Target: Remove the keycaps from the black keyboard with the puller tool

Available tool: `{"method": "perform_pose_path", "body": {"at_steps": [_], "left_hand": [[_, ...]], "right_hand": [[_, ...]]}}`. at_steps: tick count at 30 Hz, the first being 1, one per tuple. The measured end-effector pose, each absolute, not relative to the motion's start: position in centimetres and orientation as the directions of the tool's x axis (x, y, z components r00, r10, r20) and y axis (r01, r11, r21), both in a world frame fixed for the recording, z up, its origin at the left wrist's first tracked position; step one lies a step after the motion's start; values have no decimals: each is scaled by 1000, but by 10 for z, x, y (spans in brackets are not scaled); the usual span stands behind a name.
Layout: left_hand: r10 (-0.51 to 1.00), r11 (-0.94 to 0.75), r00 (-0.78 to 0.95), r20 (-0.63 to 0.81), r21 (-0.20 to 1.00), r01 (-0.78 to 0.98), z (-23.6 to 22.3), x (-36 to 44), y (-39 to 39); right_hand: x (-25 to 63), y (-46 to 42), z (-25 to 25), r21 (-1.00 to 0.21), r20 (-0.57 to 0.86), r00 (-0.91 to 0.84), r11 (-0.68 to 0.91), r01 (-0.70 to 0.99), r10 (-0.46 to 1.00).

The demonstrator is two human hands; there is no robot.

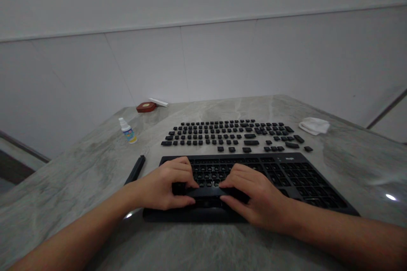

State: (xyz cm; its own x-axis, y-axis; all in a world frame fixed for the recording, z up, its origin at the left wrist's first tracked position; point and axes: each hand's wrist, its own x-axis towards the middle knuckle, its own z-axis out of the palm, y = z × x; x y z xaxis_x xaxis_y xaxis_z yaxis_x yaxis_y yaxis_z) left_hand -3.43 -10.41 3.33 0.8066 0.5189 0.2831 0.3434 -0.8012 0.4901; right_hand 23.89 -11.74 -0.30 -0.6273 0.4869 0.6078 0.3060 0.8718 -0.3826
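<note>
A black keyboard frame [222, 217] lies before me, its key sockets bare of caps. Between my two hands, over its lowest row, is a long black space bar keycap [206, 193]. My left hand [168, 181] pinches the left end of the keycap between thumb and fingers. At the other end, my right hand [252, 192] grips it the same way. Whether the keycap is seated or only resting there I cannot tell. Beyond the keyboard, many loose black keycaps [251, 142] are laid out in rows on the stone-patterned table [95, 169].
Left of the keyboard lies a dark, slim tool-like object [136, 168], partly behind my left wrist. A small spray bottle [127, 130] stands farther left. At the back are a red-brown box [146, 107] and a white strip [158, 102]. A white cloth [314, 125] lies right.
</note>
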Motion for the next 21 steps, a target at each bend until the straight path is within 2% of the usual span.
{"method": "perform_pose_path", "body": {"at_steps": [6, 21], "left_hand": [[433, -820, 873, 224, 500, 278, 32, -35, -103], [445, -776, 890, 99, 539, 328, 36, -39, -101]], "right_hand": [[240, -118, 0, -392, 532, -726, 887, 244, 435], [241, -118, 3, -399, 487, -787, 898, 185, 378]]}}
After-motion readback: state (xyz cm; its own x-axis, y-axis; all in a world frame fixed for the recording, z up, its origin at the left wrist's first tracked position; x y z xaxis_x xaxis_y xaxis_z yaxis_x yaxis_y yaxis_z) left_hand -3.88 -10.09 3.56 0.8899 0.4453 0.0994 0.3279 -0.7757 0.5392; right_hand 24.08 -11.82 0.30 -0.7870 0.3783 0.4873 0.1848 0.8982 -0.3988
